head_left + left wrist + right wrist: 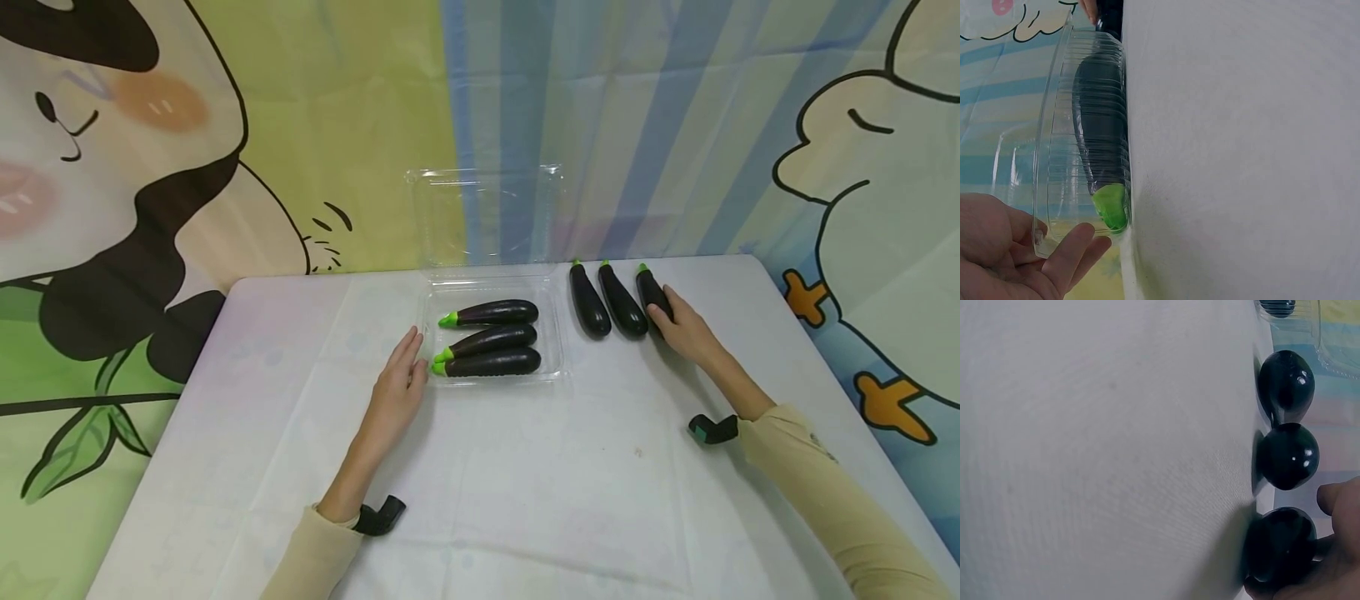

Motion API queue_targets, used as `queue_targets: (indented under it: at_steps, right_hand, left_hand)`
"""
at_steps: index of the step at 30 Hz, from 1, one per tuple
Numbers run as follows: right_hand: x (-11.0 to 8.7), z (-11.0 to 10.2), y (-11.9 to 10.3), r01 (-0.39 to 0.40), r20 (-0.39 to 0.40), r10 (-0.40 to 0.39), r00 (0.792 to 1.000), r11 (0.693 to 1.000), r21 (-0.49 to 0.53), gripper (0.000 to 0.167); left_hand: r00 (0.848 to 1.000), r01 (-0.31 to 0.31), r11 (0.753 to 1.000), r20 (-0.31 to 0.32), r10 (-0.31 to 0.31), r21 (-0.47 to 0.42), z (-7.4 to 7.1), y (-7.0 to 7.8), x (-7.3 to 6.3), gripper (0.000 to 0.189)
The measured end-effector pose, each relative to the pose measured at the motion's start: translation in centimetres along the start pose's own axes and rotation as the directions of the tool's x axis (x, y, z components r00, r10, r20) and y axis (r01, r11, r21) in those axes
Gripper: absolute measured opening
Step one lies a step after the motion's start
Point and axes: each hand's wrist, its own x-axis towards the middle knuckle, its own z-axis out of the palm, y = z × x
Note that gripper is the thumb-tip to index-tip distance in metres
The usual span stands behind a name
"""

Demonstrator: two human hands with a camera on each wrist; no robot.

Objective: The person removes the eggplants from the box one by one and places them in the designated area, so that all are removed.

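Observation:
A clear plastic clamshell box (552, 337) stands on the table with its lid raised at the back. Inside lie three dark eggplants, the top one (497, 312) a little apart from the lower two, green stem ends to the left. My left hand (393, 392) is at the box's left side, fingers extended against its edge; the left wrist view shows the fingertips by the box's corner (1041, 247). To the right of the box, my right hand (686, 329) grips the rightmost eggplant (651, 287), thumb on one side and fingers on the other, partly hiding it.
Two more eggplants, one (590, 304) nearer the box and one (624, 304) beside the gripped one, lie side by side, stems toward the back. A white cloth covers the table (525, 483). A patterned curtain (360, 125) hangs behind its back edge.

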Motion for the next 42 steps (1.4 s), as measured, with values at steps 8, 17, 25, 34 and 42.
queue_targets:
  at_steps: [8,17,25,34,42]
  right_hand:
    - [0.0,-0.1,0.0,0.013,-0.017,-0.013,1.0,1.0,0.001,0.073]
    - [0.0,-0.2,0.1,0.012,-0.014,-0.012,1.0,1.0,-0.012,0.073]
    - [-0.1,-0.1,-0.3,0.113,-0.109,-0.121,0.987,0.991,-0.078,0.069]
    - [-1.4,0.9,-4.7,0.302,-0.176,-0.325,0.929,0.942,-0.146,0.063]
    - [-2.7,1.9,-8.7,0.48,-0.111,-0.493,0.863,0.868,-0.126,0.055]
  left_hand:
    - [1.0,0.004,1.0,-0.002,-0.004,0.003,-0.1,0.0,-0.1,0.051]
    - [1.0,0.006,1.0,0.001,-0.006,0.008,-0.1,0.0,-0.2,0.051]
    - [1.0,0.006,1.0,-0.001,-0.006,0.009,-0.1,-0.1,-0.1,0.051]
    - [1.0,-0.002,1.0,-0.005,0.002,0.014,-0.1,-0.2,-0.1,0.051]
    - [1.0,-0.003,1.0,-0.003,0.003,0.01,-0.1,-0.1,0.0,0.051]
